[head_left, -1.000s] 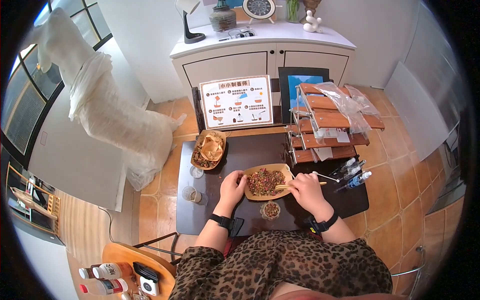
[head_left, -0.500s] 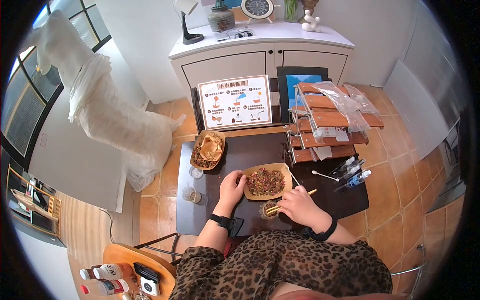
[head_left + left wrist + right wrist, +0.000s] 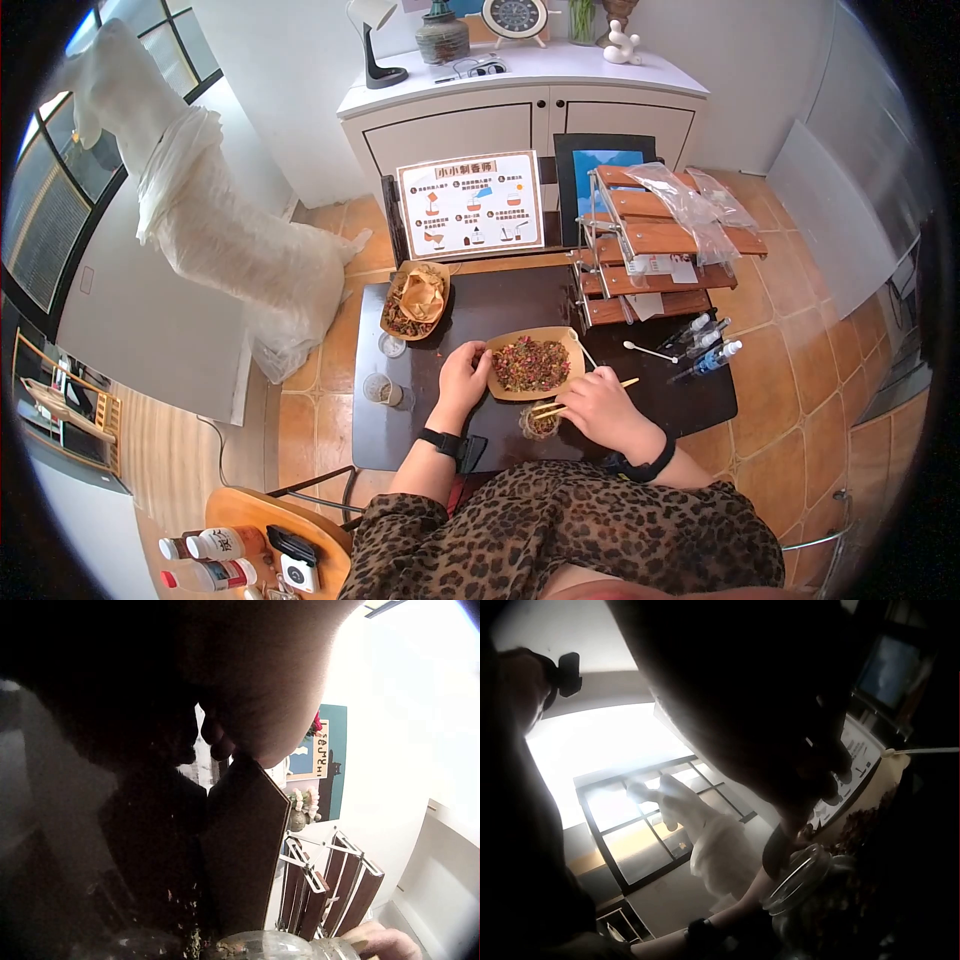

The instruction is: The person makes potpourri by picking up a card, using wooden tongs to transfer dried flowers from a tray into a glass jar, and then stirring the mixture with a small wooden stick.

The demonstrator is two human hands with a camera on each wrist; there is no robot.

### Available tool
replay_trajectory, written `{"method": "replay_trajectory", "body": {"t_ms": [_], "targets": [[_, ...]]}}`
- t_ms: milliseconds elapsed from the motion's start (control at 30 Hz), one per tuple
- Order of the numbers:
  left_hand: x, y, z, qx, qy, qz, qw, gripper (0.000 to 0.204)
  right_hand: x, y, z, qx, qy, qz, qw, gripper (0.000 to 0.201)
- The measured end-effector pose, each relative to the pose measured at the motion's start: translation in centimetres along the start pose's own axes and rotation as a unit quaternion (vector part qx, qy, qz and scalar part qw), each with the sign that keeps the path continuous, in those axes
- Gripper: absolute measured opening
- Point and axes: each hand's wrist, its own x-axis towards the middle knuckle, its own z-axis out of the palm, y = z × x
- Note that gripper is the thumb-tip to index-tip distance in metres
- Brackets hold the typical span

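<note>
My left hand (image 3: pixel 466 377) grips the left side of a brown paper tray (image 3: pixel 499 389), which holds a heap of mixed red and green dried flowers (image 3: pixel 532 364). A pair of light wooden tongs (image 3: pixel 627 384) is in my right hand (image 3: pixel 597 409). Their two tips reach over the mouth of a small glass jar (image 3: pixel 541 428), right in front of the tray. Dried bits show inside the jar. In the right wrist view, the jar's clear rim (image 3: pixel 799 881) is close below the dark right hand (image 3: pixel 810 772). A thin white stick (image 3: pixel 583 347) leans at the tray's right edge.
Left on the dark table (image 3: pixel 470 300) are another paper tray (image 3: pixel 445 318) with dried material and crumpled paper, and a clear cup (image 3: pixel 382 389). A white spoon (image 3: pixel 650 351), small spray bottles (image 3: pixel 718 357) and a wooden folding rack (image 3: pixel 660 238) stand right. Behind is an instruction board (image 3: pixel 470 202).
My right hand has moved from the tray down toward me, bringing the tongs over the jar. The tong tips have spread apart slightly. My left hand has stayed at the tray.
</note>
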Motion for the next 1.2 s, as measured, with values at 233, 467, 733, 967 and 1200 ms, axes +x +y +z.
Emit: {"method": "replay_trajectory", "body": {"t_ms": [233, 467, 733, 967, 1200], "targets": [[0.0, -0.1, 0.1, 0.004, 0.001, -0.002, 1.000, 0.019, 0.2, 1.5, 0.3, 0.033, 0.075, 0.063, 0.995, 0.019], [0.0, -0.1, 0.0, 0.006, -0.006, -0.004, 1.000, 0.021, -0.2, 3.4, 2.3, -0.096, 0.029, 0.103, 0.990, 0.022], [0.0, -0.3, 0.1, 0.004, -0.003, 0.000, 1.000, 0.021, 0.9, 4.0, 3.4, -0.134, 0.007, 0.093, 0.987, 0.011], [0.0, 0.3, -0.1, 0.004, -0.002, -0.008, 1.000, 0.019, 2.0, 3.6, 3.0, -0.145, 0.004, 0.108, 0.984, 0.007], [0.0, 0.1, -0.1, -0.002, 0.000, -0.005, 1.000, 0.019, 2.6, 3.2, 3.8, -0.117, -0.007, 0.107, 0.987, 0.013]]}}
